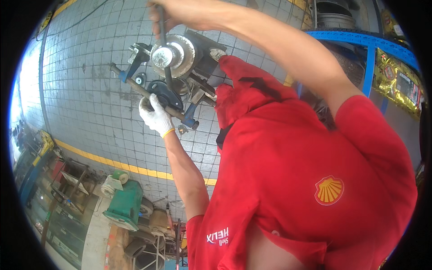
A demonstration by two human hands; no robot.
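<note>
My right hand (pixel 180 15), bare, is closed round the upper end of a long dark metal bar (pixel 162 27). The bar passes over a round metal hub with a wide disc (pixel 182 50) and reaches down to a black round part (pixel 163 92). My left hand (pixel 155 114), in a white glove, is closed on a metal rod (pixel 137 86) beside that black part; its fingertips are partly hidden. Blue fittings (pixel 191 116) sit near the rod's ends. A small round dark piece (pixel 140 79) lies next to the rod.
Grey tiled floor (pixel 94 85) has a yellow line (pixel 112 165) across it. At lower left stands a green machine (pixel 126 204), near tyres (pixel 144 238). A blue shelf (pixel 370 72) holds gold packages (pixel 398 83) on the right. My red-clothed legs (pixel 252 87) are close to the metal parts.
</note>
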